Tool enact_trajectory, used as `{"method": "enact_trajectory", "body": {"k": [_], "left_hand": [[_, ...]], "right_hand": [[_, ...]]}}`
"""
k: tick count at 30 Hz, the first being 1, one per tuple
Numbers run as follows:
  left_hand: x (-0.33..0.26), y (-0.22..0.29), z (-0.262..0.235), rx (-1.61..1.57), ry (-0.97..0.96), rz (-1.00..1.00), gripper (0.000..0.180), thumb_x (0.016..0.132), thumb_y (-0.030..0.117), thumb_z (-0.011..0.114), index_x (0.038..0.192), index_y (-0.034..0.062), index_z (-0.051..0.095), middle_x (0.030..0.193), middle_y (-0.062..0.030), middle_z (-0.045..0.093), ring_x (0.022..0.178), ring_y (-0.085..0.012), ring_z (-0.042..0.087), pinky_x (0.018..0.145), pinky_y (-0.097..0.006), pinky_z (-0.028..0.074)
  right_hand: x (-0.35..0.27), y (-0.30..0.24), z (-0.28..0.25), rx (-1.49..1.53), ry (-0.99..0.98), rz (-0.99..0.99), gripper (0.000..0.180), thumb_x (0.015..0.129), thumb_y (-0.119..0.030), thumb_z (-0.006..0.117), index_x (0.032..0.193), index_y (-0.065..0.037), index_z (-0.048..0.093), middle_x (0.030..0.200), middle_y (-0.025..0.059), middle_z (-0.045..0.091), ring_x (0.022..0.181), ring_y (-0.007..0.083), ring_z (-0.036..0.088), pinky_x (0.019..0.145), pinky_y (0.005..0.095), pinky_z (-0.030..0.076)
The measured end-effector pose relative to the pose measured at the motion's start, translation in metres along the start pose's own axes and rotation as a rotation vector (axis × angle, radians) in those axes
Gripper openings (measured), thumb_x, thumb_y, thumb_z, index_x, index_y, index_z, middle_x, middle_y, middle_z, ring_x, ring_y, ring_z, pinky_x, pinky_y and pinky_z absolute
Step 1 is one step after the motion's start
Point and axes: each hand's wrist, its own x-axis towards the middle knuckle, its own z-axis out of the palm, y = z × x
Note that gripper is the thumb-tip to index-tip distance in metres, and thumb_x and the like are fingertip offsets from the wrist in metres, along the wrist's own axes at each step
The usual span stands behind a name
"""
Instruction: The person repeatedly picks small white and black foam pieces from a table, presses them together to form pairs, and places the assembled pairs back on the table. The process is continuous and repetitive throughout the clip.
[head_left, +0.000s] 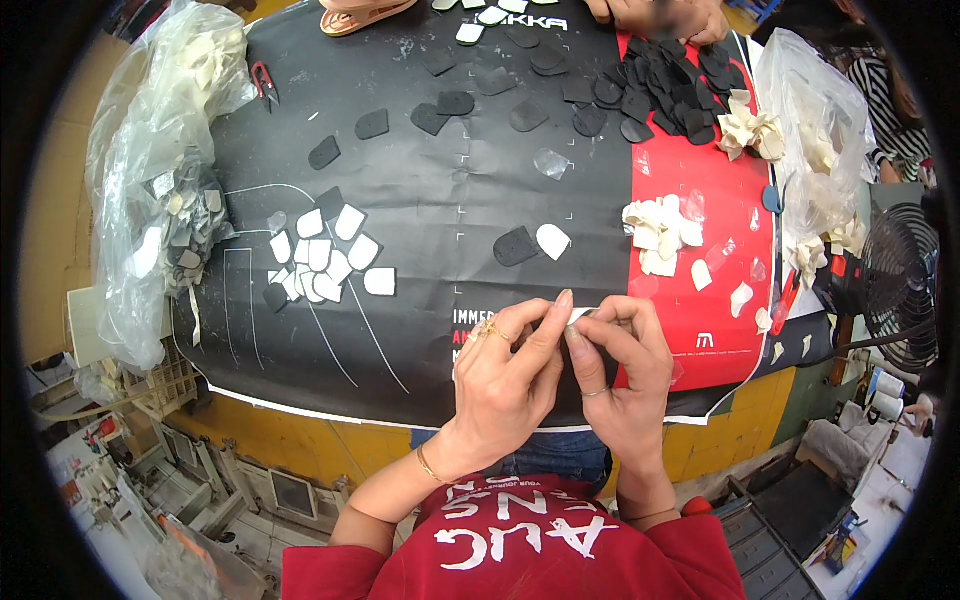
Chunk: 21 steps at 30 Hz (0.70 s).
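My left hand (508, 385) and my right hand (628, 378) meet at the table's near side, each in a closed pinch. Between the fingertips sits a small white piece (578, 315), mostly hidden by the fingers. Just beyond them lie a black rounded patch (516, 246) and a white rounded patch (553, 241), side by side. To the left is a loose cluster of white patches (318, 255) with a few dark ones at its edge. Cream-coloured pieces (662, 228) are heaped on the red area to the right.
A heap of black patches (665, 90) lies at the far right near another person's hands (665, 18). Red-handled snips (265, 85) rest far left. Full plastic bags (150, 190) line the left edge; another bag (815, 110) and a fan (900, 270) stand right.
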Motion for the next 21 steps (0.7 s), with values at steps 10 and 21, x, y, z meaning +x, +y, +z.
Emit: {"method": "enact_trajectory", "body": {"k": [10, 21], "left_hand": [[0.001, 0.000, 0.001, 0.022, -0.015, 0.009, 0.052, 0.075, -0.007, 0.071, 0.125, 0.0024, 0.068, 0.100, -0.0098, 0.063, 0.068, -0.0209, 0.058, 0.063, -0.034, 0.049], [0.017, -0.012, -0.022, -0.121, -0.245, -0.034, 0.028, 0.080, 0.006, 0.075, 0.107, 0.0022, 0.074, 0.089, -0.0069, 0.068, 0.070, -0.0225, 0.063, 0.066, -0.034, 0.049]], "right_hand": [[0.002, 0.001, 0.000, 0.030, 0.008, 0.026, 0.013, 0.091, -0.006, 0.071, 0.101, 0.002, 0.070, 0.098, 0.0091, 0.056, 0.080, 0.0195, 0.059, 0.068, 0.0307, 0.048], [0.005, 0.003, -0.011, -0.162, -0.167, -0.027, 0.015, 0.084, -0.007, 0.072, 0.097, -0.003, 0.067, 0.099, 0.0081, 0.059, 0.085, 0.0249, 0.057, 0.077, 0.0366, 0.044]]}}
